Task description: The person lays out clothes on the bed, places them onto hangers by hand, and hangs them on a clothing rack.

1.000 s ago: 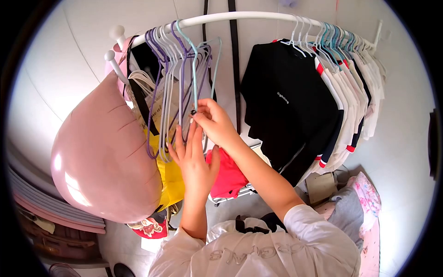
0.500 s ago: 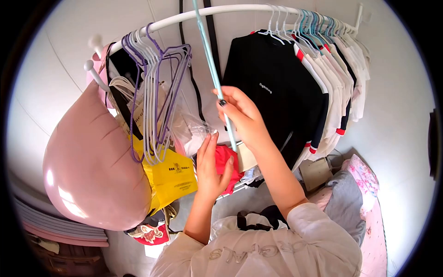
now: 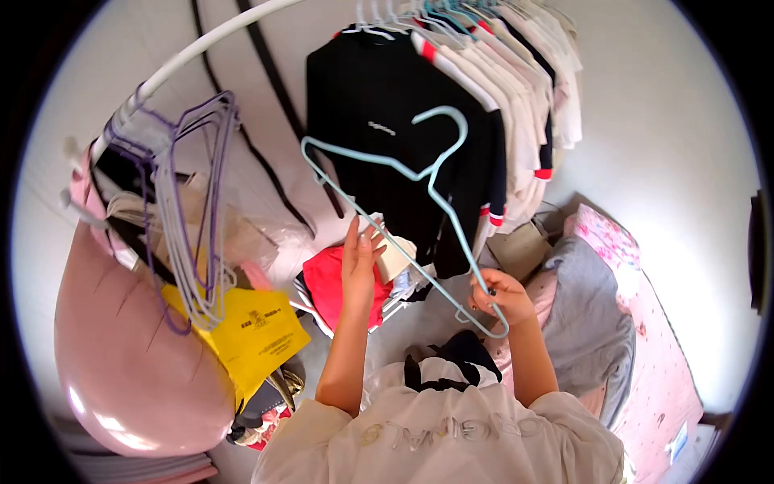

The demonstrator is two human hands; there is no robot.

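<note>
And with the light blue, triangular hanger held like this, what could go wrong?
The light blue, triangular hanger is gripped by the right hand near one lower corner, while the left hand is open beside its long bar, so it could pivot or slip. Its curved hook shows in front of the black top with pale lettering and might catch the fabric if swung forward; the gap is hard to judge.

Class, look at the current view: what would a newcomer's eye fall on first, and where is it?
Probably the big, shiny pink balloon at the lower left, with a bright yellow bag beside it. Near the middle, the right hand holds a light-blue hanger, which stands out against a hanging black top.
</note>
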